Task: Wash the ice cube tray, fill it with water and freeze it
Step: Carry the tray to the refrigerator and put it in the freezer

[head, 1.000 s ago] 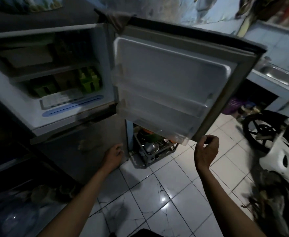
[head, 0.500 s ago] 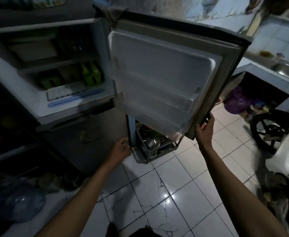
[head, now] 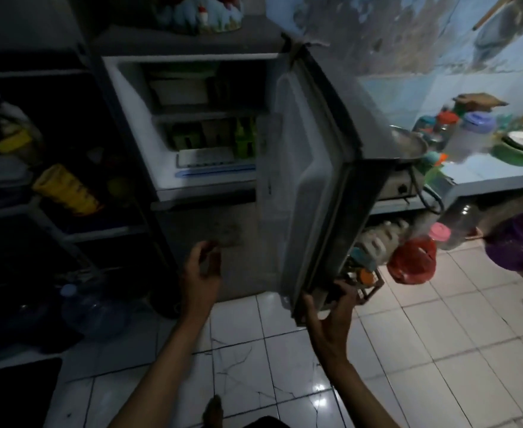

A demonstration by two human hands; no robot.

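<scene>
While my left hand [head: 203, 270] hangs loose-fingered and empty in front of the fridge's lower door, the ice cube tray [head: 205, 157] lies flat at the front of the freezer floor. I judge it light, stiff plastic, likely slick and full of water that spills if tipped; best held level by both short ends. My right hand [head: 331, 316] grips the freezer door's [head: 303, 168] bottom corner

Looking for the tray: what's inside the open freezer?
In the freezer, a white ice cube tray lies at the front, green moulds behind it, a container above. The door covers the right side.
</scene>
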